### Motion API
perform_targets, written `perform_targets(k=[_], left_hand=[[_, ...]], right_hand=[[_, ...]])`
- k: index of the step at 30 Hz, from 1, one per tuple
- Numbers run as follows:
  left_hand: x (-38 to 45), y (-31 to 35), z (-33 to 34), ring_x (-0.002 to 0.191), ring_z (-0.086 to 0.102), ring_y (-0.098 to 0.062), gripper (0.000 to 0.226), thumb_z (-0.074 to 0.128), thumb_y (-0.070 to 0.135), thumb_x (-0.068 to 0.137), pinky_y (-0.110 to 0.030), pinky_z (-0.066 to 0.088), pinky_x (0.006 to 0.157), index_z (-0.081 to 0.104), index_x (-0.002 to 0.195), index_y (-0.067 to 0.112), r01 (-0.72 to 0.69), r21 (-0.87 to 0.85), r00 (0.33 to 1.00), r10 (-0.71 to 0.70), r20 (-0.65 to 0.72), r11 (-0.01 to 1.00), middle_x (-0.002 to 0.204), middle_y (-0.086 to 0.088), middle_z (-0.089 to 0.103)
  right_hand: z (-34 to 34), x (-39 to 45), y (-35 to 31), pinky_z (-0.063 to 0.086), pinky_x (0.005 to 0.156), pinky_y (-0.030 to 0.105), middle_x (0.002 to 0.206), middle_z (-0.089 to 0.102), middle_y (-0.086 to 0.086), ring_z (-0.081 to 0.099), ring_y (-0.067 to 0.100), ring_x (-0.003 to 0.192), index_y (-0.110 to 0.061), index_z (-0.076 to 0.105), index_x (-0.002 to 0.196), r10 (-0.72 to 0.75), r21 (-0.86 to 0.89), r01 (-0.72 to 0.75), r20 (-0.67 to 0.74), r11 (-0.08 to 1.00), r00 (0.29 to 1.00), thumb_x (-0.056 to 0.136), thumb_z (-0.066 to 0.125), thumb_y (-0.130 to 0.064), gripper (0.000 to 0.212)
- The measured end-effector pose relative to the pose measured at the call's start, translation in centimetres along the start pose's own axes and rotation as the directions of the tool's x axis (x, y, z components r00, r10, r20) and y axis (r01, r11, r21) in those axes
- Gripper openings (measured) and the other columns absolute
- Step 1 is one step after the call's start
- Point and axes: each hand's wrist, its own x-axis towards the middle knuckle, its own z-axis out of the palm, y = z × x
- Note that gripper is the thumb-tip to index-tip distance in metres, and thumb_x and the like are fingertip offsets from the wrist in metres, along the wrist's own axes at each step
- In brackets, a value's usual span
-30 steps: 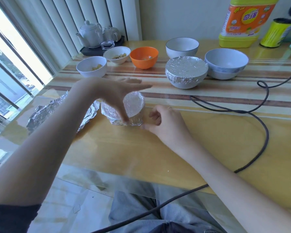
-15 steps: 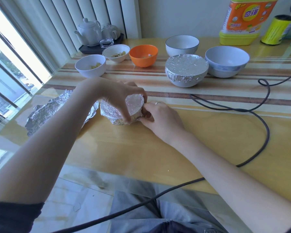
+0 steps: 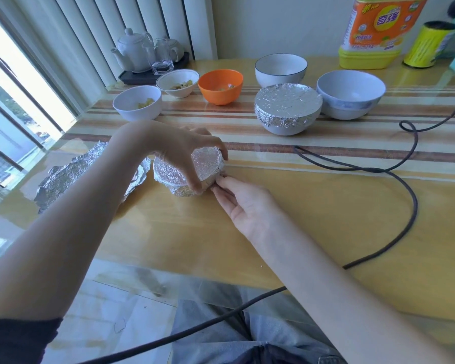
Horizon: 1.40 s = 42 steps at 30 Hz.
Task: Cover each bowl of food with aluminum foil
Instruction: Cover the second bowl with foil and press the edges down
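Observation:
A small bowl wrapped in aluminum foil [image 3: 206,165] stands near the table's middle left. My left hand [image 3: 184,151] arches over it and grips its rim with thumb and fingers. My right hand [image 3: 243,203] lies palm up beside it, straight fingertips pressing the foil at the bowl's lower right. A loose crumpled foil sheet [image 3: 71,177] lies to the left, partly behind my left forearm. Farther back stand a larger foil-covered bowl [image 3: 288,107], a white bowl with food [image 3: 137,102], a second small white bowl with food [image 3: 177,82] and an orange bowl with food [image 3: 220,85].
Two uncovered bowls, a white one [image 3: 280,69] and a grey one [image 3: 350,93], stand at the back right. A black cable [image 3: 394,177] loops across the table's right side. A tea set tray [image 3: 147,56], a yellow detergent bottle [image 3: 376,30] and a yellow can [image 3: 422,47] line the back.
My left hand went from fingers spread above the small foil bowl to gripping its rim. My right hand moved in and uncurled, fingertips now against the foil.

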Motion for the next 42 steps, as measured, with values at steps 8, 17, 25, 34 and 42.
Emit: perform_targets(k=[8, 17, 25, 34, 42], left_hand=[[0.0, -0.6, -0.1, 0.141, 0.020, -0.010, 0.117, 0.078, 0.070, 0.031, -0.045, 0.021, 0.118, 0.019, 0.133, 0.072, 0.009, -0.001, 1.000, -0.009, 0.025, 1.000, 0.135, 0.031, 0.021], [-0.1, -0.6, -0.1, 0.141, 0.019, -0.010, 0.121, 0.087, 0.068, 0.036, -0.039, 0.016, 0.119, 0.017, 0.135, 0.071, -0.025, -0.044, 0.999, 0.026, 0.023, 0.999, 0.143, 0.028, 0.022], [-0.1, -0.5, -0.1, 0.140, 0.021, -0.010, 0.116, 0.081, 0.058, 0.043, -0.039, 0.017, 0.119, 0.017, 0.139, 0.066, -0.026, -0.056, 0.999, 0.027, 0.023, 0.998, 0.143, 0.025, 0.021], [0.0, -0.7, -0.1, 0.137, 0.022, -0.005, 0.103, 0.085, 0.054, 0.047, -0.033, 0.017, 0.116, 0.015, 0.118, 0.079, -0.062, -0.067, 0.998, 0.062, 0.002, 0.996, 0.139, 0.027, 0.022], [0.1, -1.0, -0.2, 0.140, 0.021, -0.008, 0.115, 0.089, 0.060, 0.042, -0.039, 0.017, 0.119, 0.019, 0.133, 0.072, -0.044, -0.068, 0.999, 0.045, 0.014, 0.997, 0.137, 0.028, 0.024]], right_hand=[[0.4, 0.0, -1.3, 0.056, 0.080, 0.025, 0.099, 0.070, 0.011, 0.067, 0.020, 0.099, -0.005, 0.066, 0.088, 0.020, -0.021, -0.020, -0.003, 1.000, 1.000, 0.077, 0.077, -0.018, 0.021], [0.9, 0.6, -1.4, 0.059, 0.068, 0.025, 0.087, 0.069, 0.013, 0.066, 0.017, 0.069, 0.007, 0.065, 0.098, -0.030, -0.076, 0.022, -0.107, 0.997, 0.994, 0.074, 0.076, 0.005, 0.026], [0.0, 0.7, -2.0, 0.058, 0.064, 0.025, 0.081, 0.066, 0.011, 0.064, 0.019, 0.078, 0.003, 0.062, 0.082, 0.048, -0.062, -0.049, -0.017, 0.997, 0.999, 0.082, 0.068, 0.004, 0.006], [0.3, 1.3, -2.9, 0.058, 0.057, 0.024, 0.076, 0.062, 0.013, 0.063, 0.019, 0.064, 0.003, 0.055, 0.076, 0.015, -0.206, -0.016, -0.004, 0.978, 1.000, 0.080, 0.065, 0.013, 0.015], [0.6, 0.4, -0.4, 0.056, 0.062, 0.014, 0.073, 0.067, 0.003, 0.066, 0.012, 0.062, -0.002, 0.070, 0.086, -0.259, -0.330, 0.220, -0.079, 0.918, 0.963, 0.086, 0.063, 0.006, 0.010]])
